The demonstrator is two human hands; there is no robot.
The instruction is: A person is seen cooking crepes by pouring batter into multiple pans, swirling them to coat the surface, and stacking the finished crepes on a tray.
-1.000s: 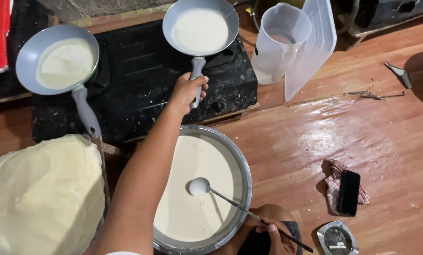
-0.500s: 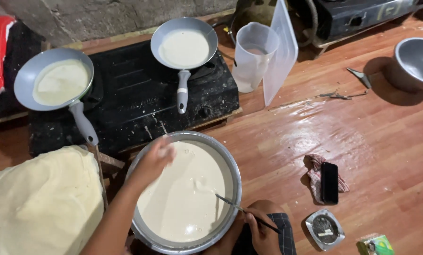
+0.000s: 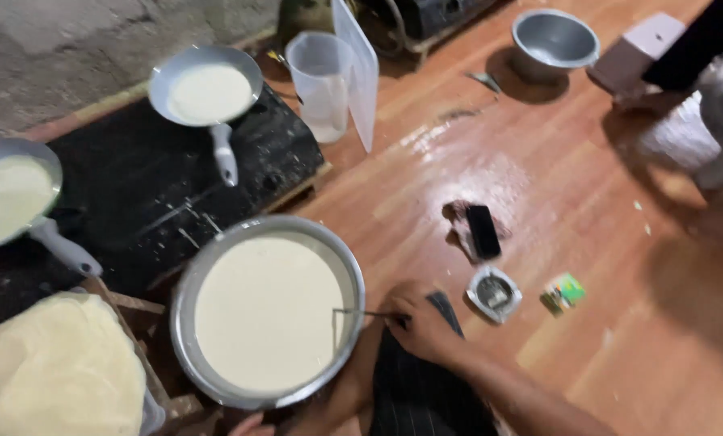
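A wide metal bowl [image 3: 185, 282] full of pale batter stands on the floor in front of me. My right hand [image 3: 422, 323] is closed on the thin handle of a ladle [image 3: 357, 312], whose far end dips into the batter at the bowl's right rim. Only a sliver of my left hand [image 3: 252, 423] shows at the bottom edge beside the bowl, and its fingers are hidden. Two grey pans hold batter on the black stove [image 3: 159, 194]: one pan [image 3: 208, 89] at the back, the other pan [image 3: 10, 194] at the far left.
A stack of pale flat cakes [image 3: 54, 375] lies at bottom left. A clear jug [image 3: 323, 81] and a white lid [image 3: 357, 73] stand behind the stove. A phone [image 3: 483, 230], small metal dish [image 3: 495, 292], green box [image 3: 563, 292] and empty metal bowl [image 3: 554, 40] sit on the wooden floor. Another person [image 3: 701, 40] is at top right.
My left hand let go of the back pan's handle, came back over the bowl, then dropped to the bottom edge. The view swung right. My right hand kept the ladle.
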